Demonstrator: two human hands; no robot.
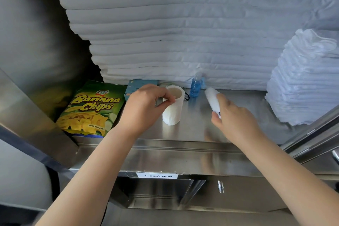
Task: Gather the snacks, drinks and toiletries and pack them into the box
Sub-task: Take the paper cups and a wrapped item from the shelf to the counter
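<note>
Pinching the rim of the toilet roll between thumb and fingertips, my left hand has it upright at the middle of the steel shelf. My right hand wraps a blurred white tube just beside. Gathering step, I judge: next I lift both out over the open front edge. The banana chips bag crowds the left corner, the blue bottle the back edge. No box in view.

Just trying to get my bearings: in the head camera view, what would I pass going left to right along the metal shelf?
Banana chips bag → left hand pinching the toilet paper roll → blue bottle → white cylinder gripped by the right hand → stack of folded white cloths.
</note>
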